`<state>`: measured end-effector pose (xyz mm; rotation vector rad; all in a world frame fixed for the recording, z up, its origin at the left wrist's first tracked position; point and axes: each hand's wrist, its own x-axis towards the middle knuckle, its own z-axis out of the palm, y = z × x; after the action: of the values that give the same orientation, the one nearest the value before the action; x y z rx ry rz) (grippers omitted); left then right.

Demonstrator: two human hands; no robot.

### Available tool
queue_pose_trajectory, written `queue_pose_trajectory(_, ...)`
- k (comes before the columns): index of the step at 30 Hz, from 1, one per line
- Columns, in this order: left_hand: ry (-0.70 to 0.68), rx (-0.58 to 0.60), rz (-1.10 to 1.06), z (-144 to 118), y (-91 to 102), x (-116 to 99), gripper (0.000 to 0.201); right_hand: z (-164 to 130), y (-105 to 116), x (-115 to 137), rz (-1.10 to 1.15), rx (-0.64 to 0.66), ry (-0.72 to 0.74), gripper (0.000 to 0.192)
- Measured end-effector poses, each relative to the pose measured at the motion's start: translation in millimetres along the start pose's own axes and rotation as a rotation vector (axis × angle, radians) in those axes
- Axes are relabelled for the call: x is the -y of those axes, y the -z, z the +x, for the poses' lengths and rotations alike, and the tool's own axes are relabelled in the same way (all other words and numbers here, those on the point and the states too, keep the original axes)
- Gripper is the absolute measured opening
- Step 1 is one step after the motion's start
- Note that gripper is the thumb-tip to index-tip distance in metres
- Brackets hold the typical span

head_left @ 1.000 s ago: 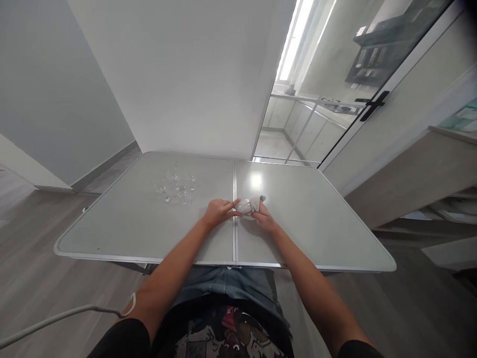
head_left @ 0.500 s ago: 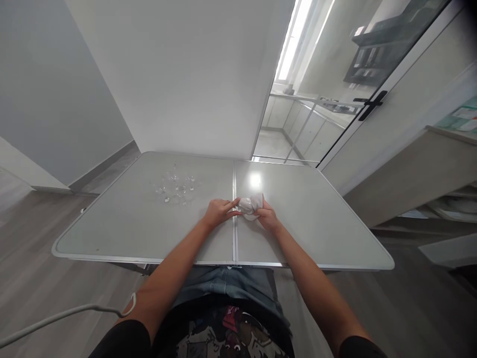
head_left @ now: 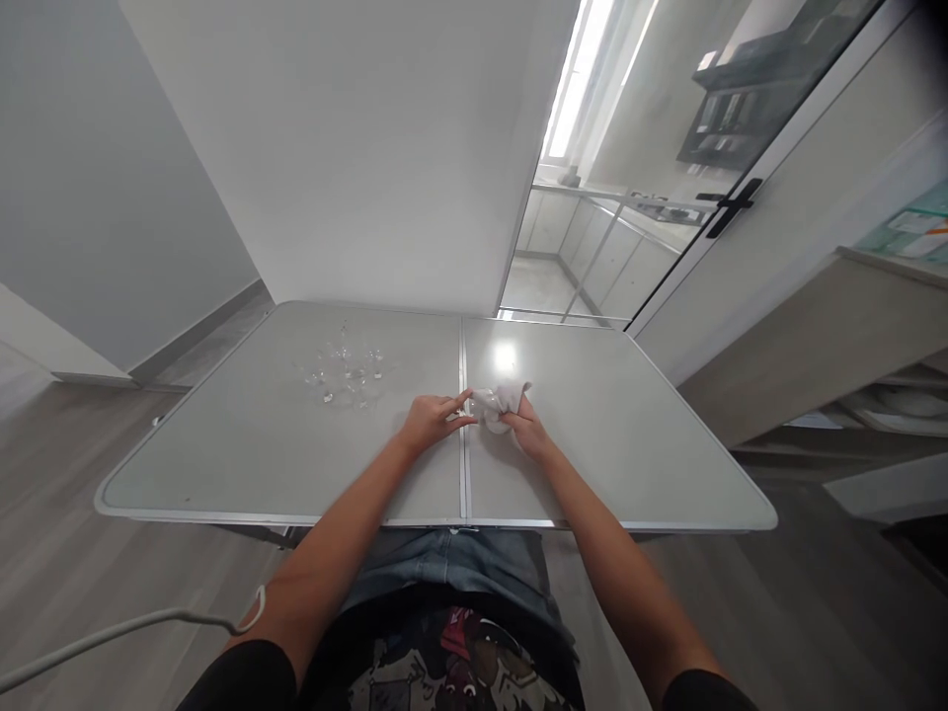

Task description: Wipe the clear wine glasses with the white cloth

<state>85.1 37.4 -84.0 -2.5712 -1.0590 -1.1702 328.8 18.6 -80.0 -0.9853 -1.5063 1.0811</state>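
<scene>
Over the table's centre seam, my left hand (head_left: 434, 420) has its thumb and fingers closed on the left end of a small clear glass piece (head_left: 478, 403); its exact kind is too small and see-through to make out. My right hand (head_left: 527, 430) pinches a pale crumpled cloth (head_left: 511, 398) pressed against the right side of that piece. The cloth covers part of the glass, and one corner of it sticks up above my right fingers. On the left half of the table lies a group of several small clear glass pieces (head_left: 354, 373).
The pale folding table (head_left: 244, 444) has a metal edge and a seam (head_left: 464, 474) down its middle. A white wall (head_left: 355, 158) stands behind it. At the back right is a glass door with a black handle (head_left: 733, 207), and shelving (head_left: 836, 336) lines the right side. A white cable (head_left: 133, 622) hangs by my left arm.
The cloth has shifted over the glass piece and bunched up, with its corner now raised higher. Both hands stay in nearly the same place.
</scene>
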Motion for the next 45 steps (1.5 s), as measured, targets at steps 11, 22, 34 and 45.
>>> queue_pose_trajectory(11, -0.033, 0.054, 0.023, -0.3, 5.6, -1.2, 0.053, 2.5, 6.6, -1.4, -0.161, 0.160, 0.076, 0.013)
queue_pose_trajectory(22, -0.049, 0.029, -0.042, -0.4, 2.8, -2.0, 0.054, 1.0, 1.4, 0.4, 0.115, 0.152, -0.053, 0.027)
queue_pose_trajectory(34, -0.019, 0.006, 0.032, 0.5, 1.0, -2.5, 0.050, 4.4, -6.4, -2.8, 0.186, 0.095, -0.114, 0.037)
queue_pose_trajectory(45, -0.011, 0.013, 0.085, -2.2, 4.4, 0.2, 0.051, 3.5, -8.5, -3.5, -0.044, 0.095, 0.068, 0.032)
